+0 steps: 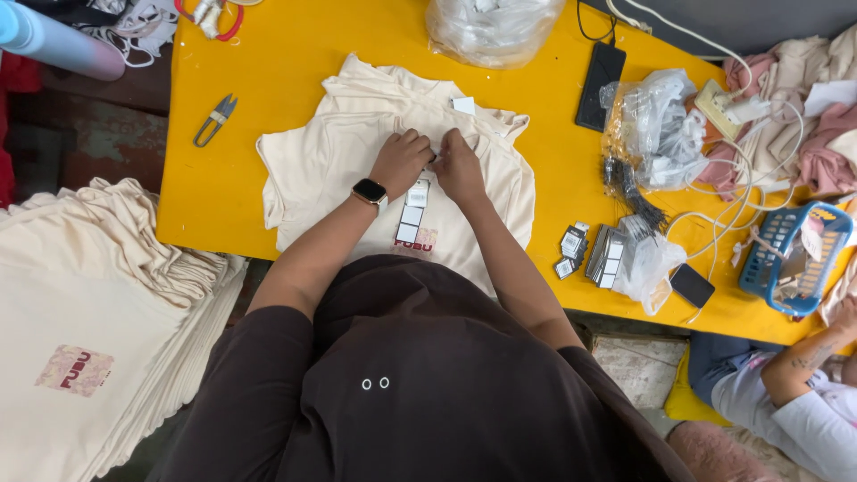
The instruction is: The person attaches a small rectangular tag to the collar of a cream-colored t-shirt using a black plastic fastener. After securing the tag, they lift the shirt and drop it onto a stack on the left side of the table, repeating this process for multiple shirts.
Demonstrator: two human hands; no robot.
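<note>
Looking down at the centre of the frame, I see my left hand (399, 161) and right hand (458, 166) bunched together on a cream T-shirt (330, 161) spread flat over the yellow table (268, 54). Both sets of fingers are curled and pressed together, pinching at a small spot of fabric near the collar, where a string of white hang tags (412, 207) trails down toward me; what exactly sits between the fingertips is hidden. I judge the shirt light, soft and floppy, apt to wrinkle and slide on the smooth tabletop, so holding it close by the neck seam looks sensible. Thread snips (214, 120) lie at upper left, a stack of like shirts (98, 321) at lower left, loose tags (600, 254) right of centre, and a blue basket (794, 254) at far right.
</note>
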